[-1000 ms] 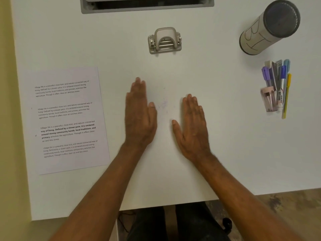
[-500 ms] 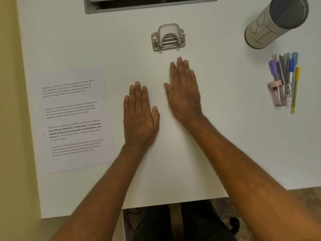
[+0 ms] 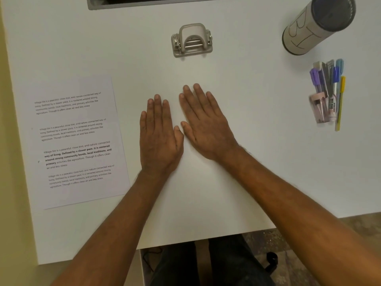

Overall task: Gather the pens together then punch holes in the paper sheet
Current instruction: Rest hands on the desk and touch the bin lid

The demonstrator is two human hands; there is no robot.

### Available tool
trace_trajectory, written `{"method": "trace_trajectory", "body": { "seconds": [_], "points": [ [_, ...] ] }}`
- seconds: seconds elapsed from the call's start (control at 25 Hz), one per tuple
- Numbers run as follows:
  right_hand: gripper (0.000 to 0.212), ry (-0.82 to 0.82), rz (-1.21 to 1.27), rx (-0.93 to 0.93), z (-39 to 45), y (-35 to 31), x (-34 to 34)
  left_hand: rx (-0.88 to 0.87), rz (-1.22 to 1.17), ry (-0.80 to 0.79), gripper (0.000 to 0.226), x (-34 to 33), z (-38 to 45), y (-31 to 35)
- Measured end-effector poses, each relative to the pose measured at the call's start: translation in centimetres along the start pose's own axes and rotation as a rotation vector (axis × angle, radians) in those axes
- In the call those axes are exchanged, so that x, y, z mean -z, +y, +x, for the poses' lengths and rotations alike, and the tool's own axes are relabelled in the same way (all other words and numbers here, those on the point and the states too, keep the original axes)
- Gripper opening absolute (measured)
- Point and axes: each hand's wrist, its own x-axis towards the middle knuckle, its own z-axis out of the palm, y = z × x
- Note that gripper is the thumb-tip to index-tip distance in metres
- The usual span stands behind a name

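A printed paper sheet (image 3: pixel 76 141) lies flat at the table's left. A beige two-hole punch (image 3: pixel 191 41) stands at the far middle. Several pens (image 3: pixel 329 91), purple, blue, grey and yellow, lie bunched side by side at the right. My left hand (image 3: pixel 159 137) rests palm down in the middle of the table, holding nothing. My right hand (image 3: pixel 206 122) lies flat beside it, thumbs nearly touching, fingertips well short of the punch.
A tall paper-wrapped cylinder (image 3: pixel 315 25) with a dark lid and handwritten letters stands at the far right, behind the pens. A grey cable slot (image 3: pixel 165 3) runs along the back of the white table (image 3: pixel 247 162). My legs show below the front edge.
My right hand drew back from near the punch toward me and now lies next to my left hand. The left hand stayed flat in place.
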Motion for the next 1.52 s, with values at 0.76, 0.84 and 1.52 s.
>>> {"method": "trace_trajectory", "body": {
  "seconds": [0.76,0.84,1.52],
  "points": [
    [0.063,0.015,-0.065,-0.022,-1.9,2.3,-0.3,-0.002,0.006,0.004,0.067,0.1,0.1,0.1],
    [0.064,0.012,-0.083,-0.109,-1.7,3.7,-0.2,0.000,0.012,-0.003,0.067,0.1,0.0,0.1],
    [0.057,-0.001,-0.002,-0.052,-3.1,7.1,1.2,-0.096,0.020,-0.036,0.067,-1.0,2.4,4.3]
  ]
}}
